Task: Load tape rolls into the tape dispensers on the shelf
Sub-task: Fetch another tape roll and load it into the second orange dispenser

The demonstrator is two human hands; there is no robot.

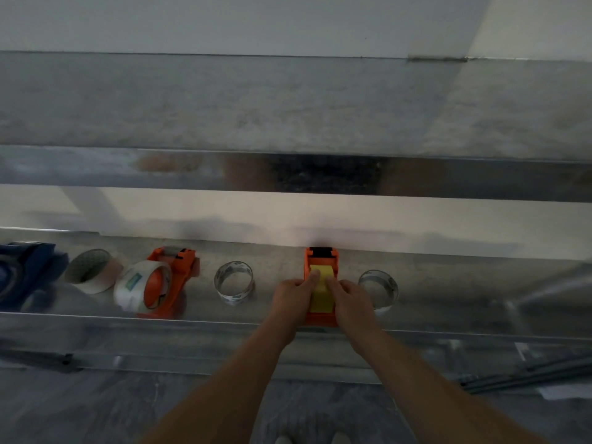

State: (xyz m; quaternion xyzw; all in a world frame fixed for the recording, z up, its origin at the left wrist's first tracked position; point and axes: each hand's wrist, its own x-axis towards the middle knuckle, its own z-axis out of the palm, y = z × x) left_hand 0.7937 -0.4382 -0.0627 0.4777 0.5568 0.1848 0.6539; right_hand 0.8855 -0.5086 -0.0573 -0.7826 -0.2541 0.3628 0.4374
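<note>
The left hand (293,294) and right hand (350,298) clasp the orange dispenser (321,256) at the near edge of the shelf (464,283), thumbs on its yellow tape roll (321,294). A second orange dispenser (174,278) lies left; three loose rolls (102,278) (234,297) (379,303); open room right.

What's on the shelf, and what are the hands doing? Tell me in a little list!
hands: left hand and right hand grip orange dispenser, thumbs on yellow roll
other dispensers: second orange dispenser with whitish roll; blue dispenser far left
loose rolls: beige roll, two clear rolls
place: shelf
</note>
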